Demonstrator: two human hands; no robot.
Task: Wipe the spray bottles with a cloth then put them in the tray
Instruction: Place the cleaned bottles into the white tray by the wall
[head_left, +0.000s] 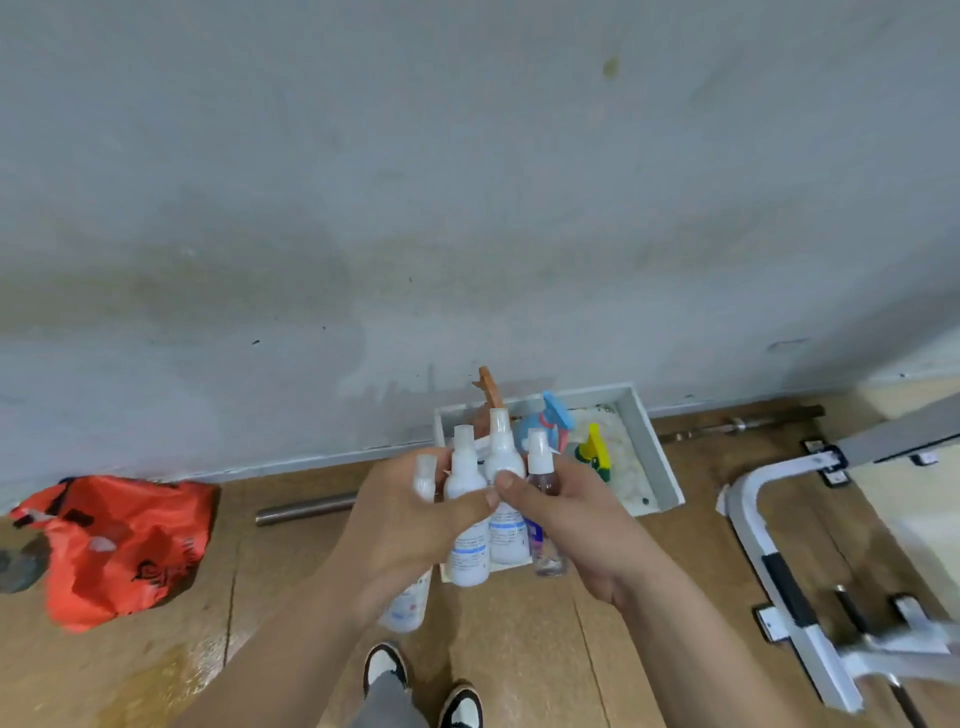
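Both my hands hold a bunch of small spray bottles upright in front of me, above the floor. My left hand (410, 525) grips white bottles (465, 483), one of them poking out below the palm. My right hand (566, 509) grips a taller white bottle (503, 452) and a clear one (543, 478). Behind the bottles a white tray (652, 447) lies on the floor by the wall. In it are a blue trigger sprayer (553, 415), a yellow one (595, 447) and an orange one (488, 387). No cloth is in sight.
An orange plastic bag (119, 540) lies on the wooden floor at left. A metal rod (306, 508) lies near the wall. A white metal frame (789, 566) stands at right. My shoes (384, 667) are at the bottom.
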